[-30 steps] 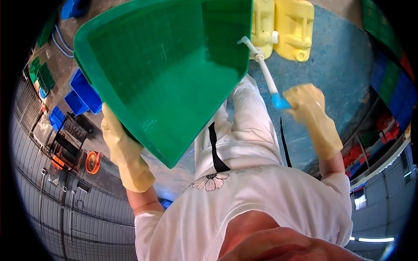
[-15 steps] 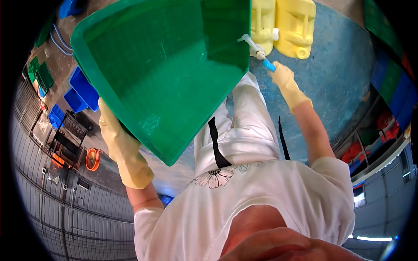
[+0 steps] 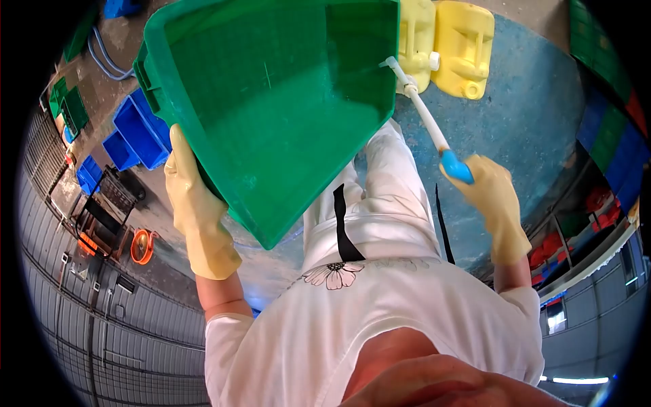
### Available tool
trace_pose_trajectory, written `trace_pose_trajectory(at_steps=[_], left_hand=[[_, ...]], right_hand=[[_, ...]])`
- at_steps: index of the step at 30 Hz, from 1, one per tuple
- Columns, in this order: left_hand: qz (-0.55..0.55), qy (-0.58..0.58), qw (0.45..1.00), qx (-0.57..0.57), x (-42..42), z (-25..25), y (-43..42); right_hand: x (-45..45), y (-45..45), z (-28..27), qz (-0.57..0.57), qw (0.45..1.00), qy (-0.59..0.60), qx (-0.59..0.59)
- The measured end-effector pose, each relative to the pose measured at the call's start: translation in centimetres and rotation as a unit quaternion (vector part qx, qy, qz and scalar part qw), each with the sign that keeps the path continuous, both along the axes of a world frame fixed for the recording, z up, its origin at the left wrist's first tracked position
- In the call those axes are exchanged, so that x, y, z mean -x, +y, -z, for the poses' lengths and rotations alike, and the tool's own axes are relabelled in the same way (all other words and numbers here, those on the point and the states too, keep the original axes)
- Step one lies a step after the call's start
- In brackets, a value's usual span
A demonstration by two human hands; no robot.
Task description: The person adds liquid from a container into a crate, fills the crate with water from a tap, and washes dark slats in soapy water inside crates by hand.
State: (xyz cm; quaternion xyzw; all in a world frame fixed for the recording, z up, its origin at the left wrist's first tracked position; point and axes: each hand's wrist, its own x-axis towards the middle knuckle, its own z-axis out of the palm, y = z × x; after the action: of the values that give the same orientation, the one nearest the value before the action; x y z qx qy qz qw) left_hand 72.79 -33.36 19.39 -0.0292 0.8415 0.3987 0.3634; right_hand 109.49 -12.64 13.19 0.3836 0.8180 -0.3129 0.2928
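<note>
A large green plastic bin (image 3: 251, 129) is tilted in front of me, its open inside facing up toward me. My left hand (image 3: 193, 203), in a cream rubber glove, grips the bin's left edge; some of its fingers are hidden behind the wall. My right hand (image 3: 495, 200), gloved too, is closed around the blue handle of a white hand pump (image 3: 427, 119). The pump's long white rod runs from that handle to a fitting by a yellow jerrycan (image 3: 415, 47), and its small spout points over the bin's right rim. No liquid can be made out leaving the spout.
A second yellow jerrycan (image 3: 464, 51) stands beside the first on the blue-painted floor (image 3: 536, 88). Blue crates (image 3: 139, 129), a dark trolley (image 3: 102, 210) and an orange round object (image 3: 142, 245) are at left. Stacked coloured crates (image 3: 610, 142) line the right side.
My right hand has drawn the blue handle back toward my body, exposing a long white rod. The green bin and my left hand have shifted slightly right in view.
</note>
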Motion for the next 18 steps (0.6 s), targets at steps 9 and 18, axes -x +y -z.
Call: trace_pose_trajectory(at_steps=[9,18], left_hand=[[-0.055,0.014,0.998,0.024,-0.8,-0.5,1.8],[-0.003,0.043,0.999,0.032,-0.5,-0.4,0.9]], right_hand=[[-2.2,-0.7,11.4,0.161,0.961,-0.154,0.162],[4.4,-0.4,21.1,0.203,0.946,-0.159,0.195]])
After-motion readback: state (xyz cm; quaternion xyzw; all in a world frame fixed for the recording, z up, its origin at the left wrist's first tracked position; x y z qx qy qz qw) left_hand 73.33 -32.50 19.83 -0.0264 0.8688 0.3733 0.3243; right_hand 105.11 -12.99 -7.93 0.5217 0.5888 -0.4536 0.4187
